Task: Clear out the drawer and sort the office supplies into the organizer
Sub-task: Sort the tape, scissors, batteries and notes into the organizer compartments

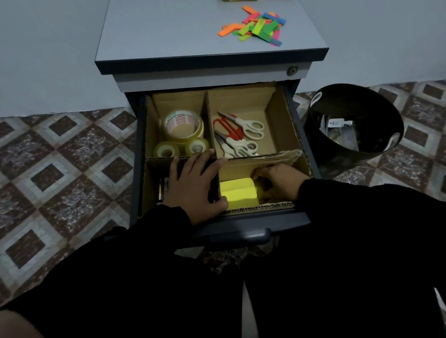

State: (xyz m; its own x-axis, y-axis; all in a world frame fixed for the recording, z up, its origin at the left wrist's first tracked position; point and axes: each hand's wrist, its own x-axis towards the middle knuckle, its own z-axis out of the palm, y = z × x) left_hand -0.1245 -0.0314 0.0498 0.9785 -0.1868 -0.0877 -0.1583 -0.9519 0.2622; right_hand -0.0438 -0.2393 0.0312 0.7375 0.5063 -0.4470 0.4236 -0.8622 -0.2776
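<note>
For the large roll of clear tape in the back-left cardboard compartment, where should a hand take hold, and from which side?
Come from above: the large roll of clear tape leans on two smaller rolls, its hole facing up. Hook fingers into the core, thumb outside the upper rim.

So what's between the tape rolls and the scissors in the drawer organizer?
An upright cardboard divider stands between the tape rolls in the back left compartment and the scissors in the back right one, as the head view shows.
</note>
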